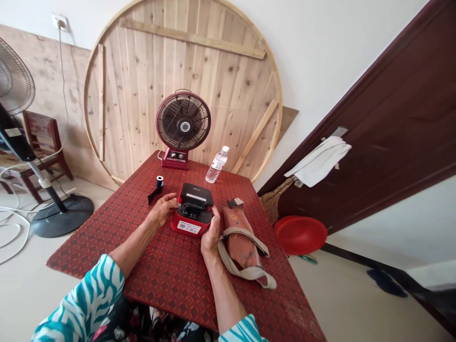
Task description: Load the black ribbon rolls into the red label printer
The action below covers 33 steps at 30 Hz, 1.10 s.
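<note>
A small red and black device [191, 210] with its lid raised lies on the red patterned tablecloth [149, 266]. My left hand [163, 207] grips its left side with curled fingers. My right hand [211, 233] holds its right side, fingers pressed against the casing. A black roll [157, 187] with a loose strip lies just left of my left hand. A worn reddish pouch [242, 240] with a beige strap rests to the right of my right hand.
A red table fan [183, 127] stands at the table's far edge beside a plastic water bottle [217, 165]. A round wooden board [178, 71] leans on the wall. A standing fan [35, 180] is at left, a red basin [301, 233] and a dark door [392, 142] at right.
</note>
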Each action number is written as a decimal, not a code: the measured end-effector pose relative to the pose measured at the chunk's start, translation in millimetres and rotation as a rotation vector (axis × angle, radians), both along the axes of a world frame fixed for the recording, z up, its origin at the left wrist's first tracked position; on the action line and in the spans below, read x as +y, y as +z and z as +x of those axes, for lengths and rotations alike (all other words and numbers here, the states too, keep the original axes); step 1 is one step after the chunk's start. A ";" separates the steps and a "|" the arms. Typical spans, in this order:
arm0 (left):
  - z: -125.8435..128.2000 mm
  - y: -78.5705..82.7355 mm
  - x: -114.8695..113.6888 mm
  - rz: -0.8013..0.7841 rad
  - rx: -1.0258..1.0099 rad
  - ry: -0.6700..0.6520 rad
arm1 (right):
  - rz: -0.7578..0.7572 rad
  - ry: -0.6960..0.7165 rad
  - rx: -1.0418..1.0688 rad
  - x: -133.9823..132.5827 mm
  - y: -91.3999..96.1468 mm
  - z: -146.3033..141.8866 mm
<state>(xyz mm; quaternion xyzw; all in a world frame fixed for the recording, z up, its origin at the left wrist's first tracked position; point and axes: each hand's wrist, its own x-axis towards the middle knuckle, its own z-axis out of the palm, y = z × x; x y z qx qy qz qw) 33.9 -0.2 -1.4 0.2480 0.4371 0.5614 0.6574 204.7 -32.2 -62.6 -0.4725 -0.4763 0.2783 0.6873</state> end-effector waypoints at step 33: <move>49.7 51.4 72.8 0.630 1.429 -0.753 | -0.095 -0.030 0.125 13.8 -10.3 -3.8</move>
